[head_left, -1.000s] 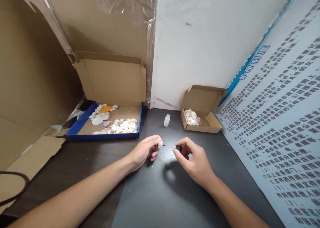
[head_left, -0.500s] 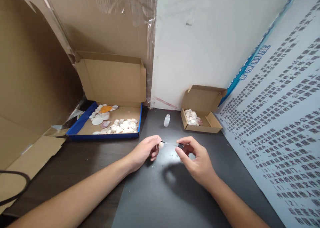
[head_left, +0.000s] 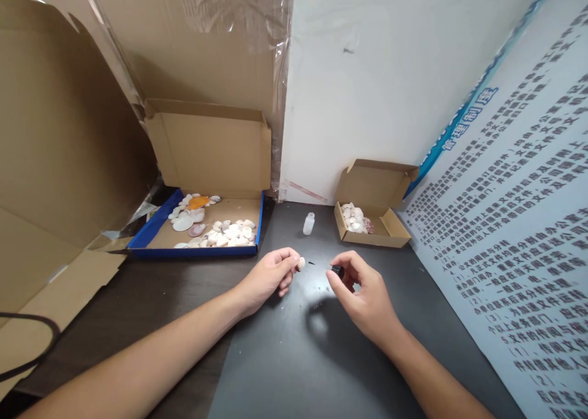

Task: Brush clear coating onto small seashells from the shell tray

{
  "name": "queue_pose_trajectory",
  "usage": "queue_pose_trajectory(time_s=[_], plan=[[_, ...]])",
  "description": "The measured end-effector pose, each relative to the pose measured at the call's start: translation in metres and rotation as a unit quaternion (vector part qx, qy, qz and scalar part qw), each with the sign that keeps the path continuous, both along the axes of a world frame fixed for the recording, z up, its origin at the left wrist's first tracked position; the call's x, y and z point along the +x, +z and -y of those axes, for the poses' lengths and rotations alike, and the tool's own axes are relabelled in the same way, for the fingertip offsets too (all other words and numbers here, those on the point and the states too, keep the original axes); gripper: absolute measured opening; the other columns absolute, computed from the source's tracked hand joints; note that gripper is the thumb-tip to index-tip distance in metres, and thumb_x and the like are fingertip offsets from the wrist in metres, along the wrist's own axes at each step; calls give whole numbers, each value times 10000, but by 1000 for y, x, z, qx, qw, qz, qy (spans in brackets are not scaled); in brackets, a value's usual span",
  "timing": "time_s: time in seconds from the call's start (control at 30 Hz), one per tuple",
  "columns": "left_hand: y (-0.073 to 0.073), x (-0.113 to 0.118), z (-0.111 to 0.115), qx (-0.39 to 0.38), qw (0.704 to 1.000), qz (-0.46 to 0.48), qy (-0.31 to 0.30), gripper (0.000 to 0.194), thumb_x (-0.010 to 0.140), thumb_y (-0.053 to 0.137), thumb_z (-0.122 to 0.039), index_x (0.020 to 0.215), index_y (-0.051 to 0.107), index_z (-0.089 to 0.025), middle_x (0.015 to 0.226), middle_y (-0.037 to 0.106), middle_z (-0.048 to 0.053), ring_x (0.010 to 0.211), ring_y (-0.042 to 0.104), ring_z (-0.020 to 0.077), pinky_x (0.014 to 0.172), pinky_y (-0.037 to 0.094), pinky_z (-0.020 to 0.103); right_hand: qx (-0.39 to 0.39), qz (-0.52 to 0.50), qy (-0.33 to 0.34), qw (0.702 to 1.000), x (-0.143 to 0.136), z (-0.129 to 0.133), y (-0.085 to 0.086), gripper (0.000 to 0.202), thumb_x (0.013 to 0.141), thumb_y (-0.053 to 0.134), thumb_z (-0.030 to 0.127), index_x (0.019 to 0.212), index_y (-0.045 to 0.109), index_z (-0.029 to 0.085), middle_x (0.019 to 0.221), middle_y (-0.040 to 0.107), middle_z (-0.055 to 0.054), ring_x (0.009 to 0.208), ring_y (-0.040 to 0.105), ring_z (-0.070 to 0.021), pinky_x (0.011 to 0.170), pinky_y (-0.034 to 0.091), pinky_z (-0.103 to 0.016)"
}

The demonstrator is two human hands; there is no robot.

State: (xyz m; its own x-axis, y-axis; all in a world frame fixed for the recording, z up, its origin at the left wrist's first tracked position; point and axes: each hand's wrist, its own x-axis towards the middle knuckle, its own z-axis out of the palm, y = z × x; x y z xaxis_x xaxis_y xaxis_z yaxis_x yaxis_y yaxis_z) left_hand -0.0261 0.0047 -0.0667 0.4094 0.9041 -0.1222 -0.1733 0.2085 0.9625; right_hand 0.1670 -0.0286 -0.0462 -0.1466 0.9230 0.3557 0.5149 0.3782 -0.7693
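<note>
My left hand (head_left: pixel 274 275) pinches a small pale seashell (head_left: pixel 302 264) between thumb and fingers. A short gap to the right, my right hand (head_left: pixel 361 289) grips the black cap (head_left: pixel 337 271) of a brush applicator. Its thin stem points left, and the dark brush tip (head_left: pixel 312 263) is close to the shell but apart from it. Beyond both hands a small uncapped bottle (head_left: pixel 308 225) with whitish contents stands upright on the dark table (head_left: pixel 275 358).
At the left back lies an open blue-edged box (head_left: pixel 193 253) with many shells (head_left: pixel 229 234) and an orange one (head_left: pixel 198 203). A smaller open cardboard box (head_left: pixel 390 229) at the right back holds more shells (head_left: pixel 353 217). A printed board (head_left: pixel 514 223) leans at the right.
The brush tip has drawn away from the shell toward the right, with my right hand shifting slightly right. The shell shows more plainly in my left hand. The whole view has shifted slightly.
</note>
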Motion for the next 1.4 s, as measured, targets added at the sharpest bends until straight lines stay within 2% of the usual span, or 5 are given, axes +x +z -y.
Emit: queue_pose_trajectory(time_s=[0.13,0.3,0.43,0.97,1.4], plan=[[1,0,1,-16,1000,13,0,254,826,576,-402,743,482,-181,474,349,-90,414,278,54,402,267,165,-4,-17,27,999,0,-1,0,111,876,546,300,919,539,197,589,466,53,515,459,-118,502,381,-231],[0,0,0,-27,999,17,-8,241,835,566,-387,751,472,-182,483,350,-89,417,283,54,410,257,168,2,5,6,1000,0,-1,-1,99,864,562,292,880,542,196,590,455,53,519,444,-115,507,371,-232],[-1,0,0,-23,1000,16,-10,256,841,562,-403,752,469,-182,475,342,-91,416,275,54,414,256,168,-7,-11,30,999,0,-1,-1,111,875,547,296,918,540,194,596,467,51,521,456,-115,514,380,-231],[1,0,1,-25,999,13,-17,288,832,577,-442,764,449,-193,487,331,-96,421,283,58,418,253,169,-1,-17,28,999,0,-1,-2,106,875,542,289,923,548,194,592,471,51,514,466,-118,504,384,-228],[1,-1,2,-18,1000,6,-19,287,847,566,-438,760,444,-193,495,334,-93,427,295,58,417,268,163,9,20,-10,1000,0,-2,-1,91,859,558,288,878,543,201,595,488,44,516,478,-119,502,387,-230]])
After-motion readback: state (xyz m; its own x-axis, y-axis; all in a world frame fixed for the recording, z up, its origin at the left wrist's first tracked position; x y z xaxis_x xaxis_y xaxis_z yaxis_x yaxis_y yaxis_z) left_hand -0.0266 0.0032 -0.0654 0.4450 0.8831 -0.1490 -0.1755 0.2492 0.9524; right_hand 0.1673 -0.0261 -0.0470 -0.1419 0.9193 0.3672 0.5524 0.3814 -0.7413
